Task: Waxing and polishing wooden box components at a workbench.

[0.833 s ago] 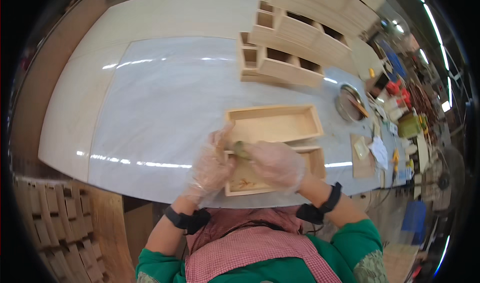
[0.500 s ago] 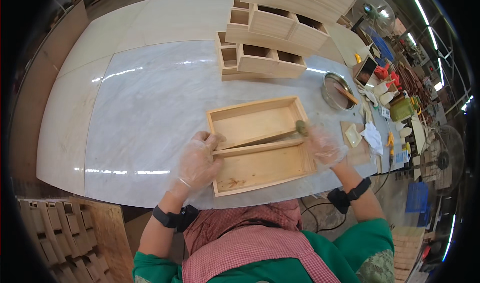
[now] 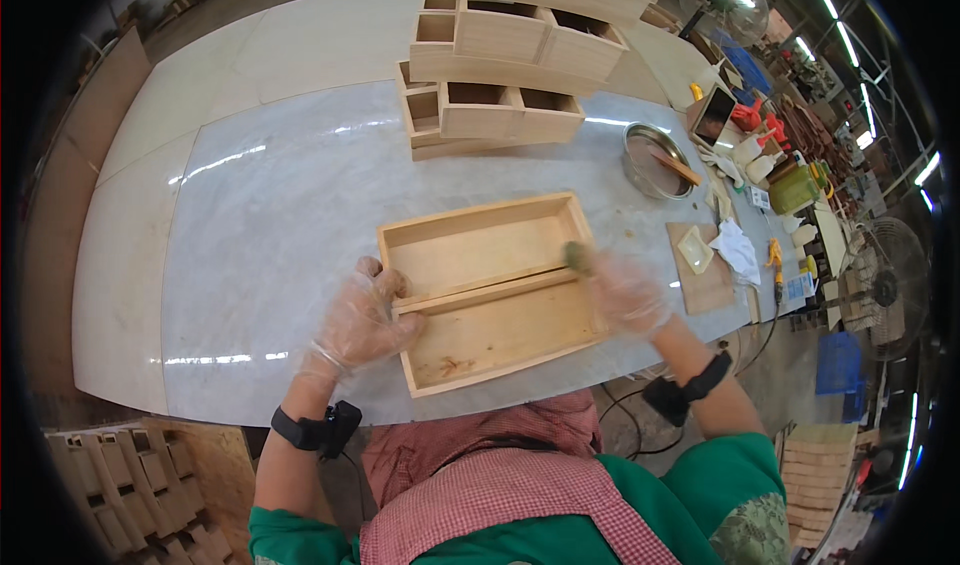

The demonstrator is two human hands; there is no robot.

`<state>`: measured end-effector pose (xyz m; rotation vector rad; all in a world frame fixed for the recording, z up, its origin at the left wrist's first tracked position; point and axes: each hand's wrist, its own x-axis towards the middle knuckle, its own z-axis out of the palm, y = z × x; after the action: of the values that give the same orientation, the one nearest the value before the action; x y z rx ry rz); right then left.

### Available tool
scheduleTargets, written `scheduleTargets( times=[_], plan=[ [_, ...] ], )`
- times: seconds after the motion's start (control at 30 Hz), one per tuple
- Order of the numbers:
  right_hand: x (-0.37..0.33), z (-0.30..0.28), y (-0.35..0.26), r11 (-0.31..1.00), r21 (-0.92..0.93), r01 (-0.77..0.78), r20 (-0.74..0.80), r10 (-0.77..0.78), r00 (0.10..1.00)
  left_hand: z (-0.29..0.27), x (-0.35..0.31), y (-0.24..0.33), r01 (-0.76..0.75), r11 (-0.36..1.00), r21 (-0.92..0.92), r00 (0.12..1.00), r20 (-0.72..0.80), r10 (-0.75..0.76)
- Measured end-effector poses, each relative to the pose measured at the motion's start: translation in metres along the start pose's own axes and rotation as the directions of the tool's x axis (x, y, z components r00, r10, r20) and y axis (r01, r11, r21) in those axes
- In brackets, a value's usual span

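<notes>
Two shallow, open-topped wooden boxes lie side by side on the table, a far wooden box (image 3: 480, 248) and a near wooden box (image 3: 500, 330), their long walls almost touching. My left hand (image 3: 362, 310), in a clear plastic glove, grips their left ends where the two meet, thumb on the near one and fingers on the far one. At the right end of that seam, my right hand (image 3: 628, 293), gloved too and blurred by motion, holds a small dark-green pad (image 3: 577, 257). The pad is at the far box's near right corner; contact is hard to tell.
Stacked wooden drawer units (image 3: 500, 105) stand at the back of the table (image 3: 270, 265). To the right are a metal bowl (image 3: 655, 170) with a wooden-handled tool, a white cloth (image 3: 735, 250), a small pale dish (image 3: 697, 250) and several bottles. A fan (image 3: 885, 285) stands beyond.
The dark wedge-shaped gap between the two boxes has narrowed to a thin line. My right hand still holds the green pad near the right end. The whole view has shifted slightly.
</notes>
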<state>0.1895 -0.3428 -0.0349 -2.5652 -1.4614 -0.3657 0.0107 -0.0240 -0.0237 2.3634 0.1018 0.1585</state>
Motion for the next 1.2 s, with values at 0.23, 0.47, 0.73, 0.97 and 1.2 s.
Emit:
scheduleTargets(
  times=[0.23,0.47,0.73,0.97,1.2],
  plan=[
    [-0.005,-0.009,-0.004,0.989,-0.148,0.028,0.014,-0.026,1.0,0.004,-0.001,-0.005,-0.012,1.0,-0.004,0.999,-0.036,0.012],
    [0.001,-0.024,0.01,0.992,-0.054,-0.113,0.098,0.118,0.988,0.002,-0.001,-0.001,-0.014,0.998,0.057,1.0,-0.011,0.015],
    [0.008,0.006,0.0,0.988,0.124,0.093,-0.074,-0.084,0.994,0.0,-0.006,0.003,0.01,0.994,0.106,1.0,-0.011,-0.009],
    [0.035,-0.027,-0.004,0.989,0.106,-0.102,0.081,0.094,0.992,0.018,-0.046,-0.008,-0.059,0.932,-0.357,0.98,-0.2,-0.015],
    [0.105,0.011,-0.138,0.841,0.372,0.394,-0.055,-0.404,0.913,0.02,-0.057,0.007,-0.061,0.926,-0.374,0.997,-0.071,0.037]
  ],
)
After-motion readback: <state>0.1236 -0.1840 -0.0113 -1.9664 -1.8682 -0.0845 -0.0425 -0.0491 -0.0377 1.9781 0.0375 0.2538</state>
